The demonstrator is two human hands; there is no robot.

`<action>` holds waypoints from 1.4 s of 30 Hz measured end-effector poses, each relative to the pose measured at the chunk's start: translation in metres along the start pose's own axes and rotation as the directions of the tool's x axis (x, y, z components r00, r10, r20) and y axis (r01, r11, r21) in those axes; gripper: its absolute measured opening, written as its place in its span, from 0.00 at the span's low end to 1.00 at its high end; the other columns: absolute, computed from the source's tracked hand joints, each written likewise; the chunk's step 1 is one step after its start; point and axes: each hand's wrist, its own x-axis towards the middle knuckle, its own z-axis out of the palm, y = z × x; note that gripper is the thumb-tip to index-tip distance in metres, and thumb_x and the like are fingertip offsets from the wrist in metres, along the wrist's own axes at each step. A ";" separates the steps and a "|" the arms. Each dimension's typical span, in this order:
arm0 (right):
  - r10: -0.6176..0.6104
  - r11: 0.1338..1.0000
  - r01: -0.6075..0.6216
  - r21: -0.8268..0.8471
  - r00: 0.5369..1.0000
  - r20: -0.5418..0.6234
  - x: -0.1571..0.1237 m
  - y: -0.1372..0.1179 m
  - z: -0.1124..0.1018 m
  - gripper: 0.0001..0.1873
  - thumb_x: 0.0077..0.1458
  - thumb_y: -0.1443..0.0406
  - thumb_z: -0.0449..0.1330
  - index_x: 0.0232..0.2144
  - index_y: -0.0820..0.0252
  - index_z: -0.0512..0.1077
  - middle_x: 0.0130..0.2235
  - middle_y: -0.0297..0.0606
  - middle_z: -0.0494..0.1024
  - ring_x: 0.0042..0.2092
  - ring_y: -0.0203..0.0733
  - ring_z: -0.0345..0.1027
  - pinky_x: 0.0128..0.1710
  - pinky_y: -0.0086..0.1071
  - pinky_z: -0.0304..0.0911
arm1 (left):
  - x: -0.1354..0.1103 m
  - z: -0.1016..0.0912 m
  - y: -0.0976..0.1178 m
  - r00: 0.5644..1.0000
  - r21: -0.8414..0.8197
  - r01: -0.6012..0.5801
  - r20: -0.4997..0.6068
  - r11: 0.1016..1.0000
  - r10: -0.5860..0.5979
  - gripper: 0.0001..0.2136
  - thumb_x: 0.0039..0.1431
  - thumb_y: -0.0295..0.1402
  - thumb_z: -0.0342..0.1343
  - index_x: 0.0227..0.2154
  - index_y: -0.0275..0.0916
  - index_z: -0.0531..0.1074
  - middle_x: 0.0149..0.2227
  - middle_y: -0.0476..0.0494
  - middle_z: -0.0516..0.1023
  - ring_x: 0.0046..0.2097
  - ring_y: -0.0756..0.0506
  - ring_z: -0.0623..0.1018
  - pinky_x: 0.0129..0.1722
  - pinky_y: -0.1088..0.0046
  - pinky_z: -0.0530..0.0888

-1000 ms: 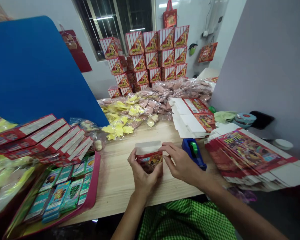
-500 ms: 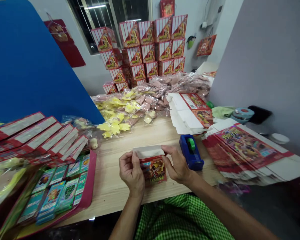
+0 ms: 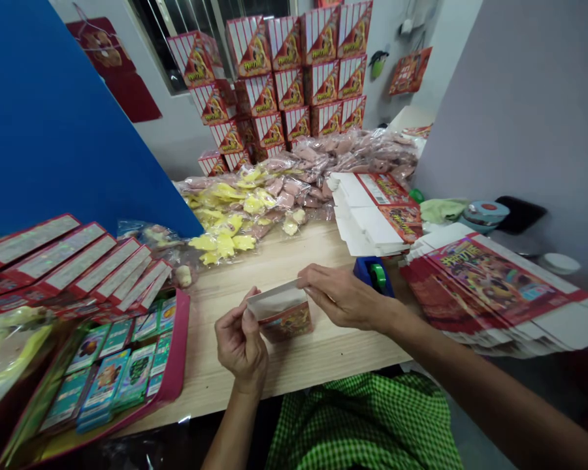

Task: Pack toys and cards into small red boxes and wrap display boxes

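A small red printed cardboard box (image 3: 288, 324) is between my hands above the wooden table (image 3: 210, 346). Its upper end gapes, showing pale inner walls and a raised white flap. My left hand (image 3: 242, 339) grips the box's left side, thumb in front and fingers behind. At the upper right corner, my right hand (image 3: 340, 297) pinches the edge of the flap. Just behind my right hand is a blue tape dispenser (image 3: 360, 266) with a green roll, partly covered by that hand. Whether anything lies inside the box I cannot tell.
To the left is a pink-rimmed tray (image 3: 180, 346) of card packs, with red boxes (image 3: 73, 261) behind it. Bagged yellow and pink pieces (image 3: 225, 235) cover the table's back. Flattened cartons (image 3: 485, 287) are stacked at right. Finished-looking boxes (image 3: 284, 85) rise against the wall.
The box has tipped so its open top shows, and both hands have shifted slightly left and up. My right hand now reaches over the flap corner, covering more of the tape dispenser.
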 end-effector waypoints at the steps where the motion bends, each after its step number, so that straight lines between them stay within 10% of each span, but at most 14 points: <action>1: -0.001 1.000 0.002 -0.009 1.000 0.024 0.001 0.000 -0.001 0.13 0.66 0.72 0.47 0.45 0.62 0.70 0.40 0.44 0.77 0.39 0.43 0.71 0.40 0.38 0.70 | -0.001 -0.003 0.000 0.999 0.003 -0.038 0.006 0.999 0.038 0.06 0.68 0.35 0.56 0.41 0.39 0.71 0.43 0.39 0.85 0.45 0.41 0.85 0.46 0.61 0.81; 7: 0.085 0.987 -0.065 0.144 0.987 -0.134 -0.002 -0.003 0.009 0.17 0.64 0.75 0.50 0.49 0.61 0.73 0.42 0.42 0.79 0.40 0.40 0.72 0.41 0.35 0.69 | -0.006 -0.012 -0.012 0.992 0.115 -0.124 -0.013 0.986 0.126 0.06 0.65 0.33 0.58 0.42 0.39 0.75 0.43 0.41 0.84 0.44 0.43 0.85 0.46 0.64 0.81; 13: 0.129 0.990 -0.132 0.046 0.990 0.061 -0.001 -0.017 0.012 0.17 0.63 0.74 0.50 0.47 0.58 0.74 0.40 0.41 0.71 0.39 0.43 0.68 0.41 0.38 0.68 | 0.000 -0.023 -0.013 0.967 0.084 -0.171 0.208 0.982 0.151 0.09 0.68 0.33 0.53 0.34 0.40 0.76 0.39 0.44 0.82 0.43 0.45 0.82 0.44 0.68 0.78; 18: 0.222 0.961 -0.193 0.199 0.966 -0.133 -0.003 -0.019 0.027 0.28 0.61 0.74 0.50 0.62 0.54 0.58 0.47 0.42 0.70 0.45 0.45 0.67 0.46 0.42 0.67 | 0.010 -0.022 0.000 0.958 -0.046 0.180 0.236 0.983 -0.164 0.11 0.62 0.37 0.60 0.46 0.42 0.73 0.35 0.47 0.79 0.33 0.48 0.78 0.34 0.75 0.75; 23: 0.213 0.948 -0.129 0.290 0.936 -0.280 -0.006 -0.014 0.038 0.11 0.59 0.75 0.50 0.38 0.56 0.66 0.38 0.37 0.69 0.40 0.42 0.67 0.40 0.36 0.65 | 0.017 -0.020 0.005 0.881 -0.223 0.375 0.386 0.900 -0.272 0.11 0.61 0.42 0.57 0.32 0.40 0.78 0.40 0.40 0.78 0.45 0.40 0.78 0.41 0.65 0.77; 31: 0.034 0.987 -0.027 0.157 0.999 -0.041 -0.018 -0.028 0.015 0.07 0.67 0.66 0.50 0.46 0.59 0.63 0.47 0.48 0.70 0.51 0.51 0.66 0.50 0.47 0.68 | 0.005 -0.023 0.001 0.877 -0.281 0.305 0.455 0.910 -0.154 0.10 0.60 0.36 0.62 0.42 0.42 0.71 0.43 0.41 0.80 0.45 0.42 0.80 0.43 0.65 0.78; 42: 0.165 0.985 -0.167 0.053 0.986 0.026 -0.016 -0.034 0.017 0.08 0.65 0.70 0.52 0.47 0.60 0.61 0.43 0.43 0.71 0.42 0.45 0.66 0.44 0.41 0.66 | 0.002 -0.029 -0.003 0.868 -0.219 0.271 0.476 0.937 -0.140 0.19 0.61 0.34 0.62 0.55 0.44 0.73 0.48 0.43 0.80 0.48 0.44 0.80 0.49 0.69 0.75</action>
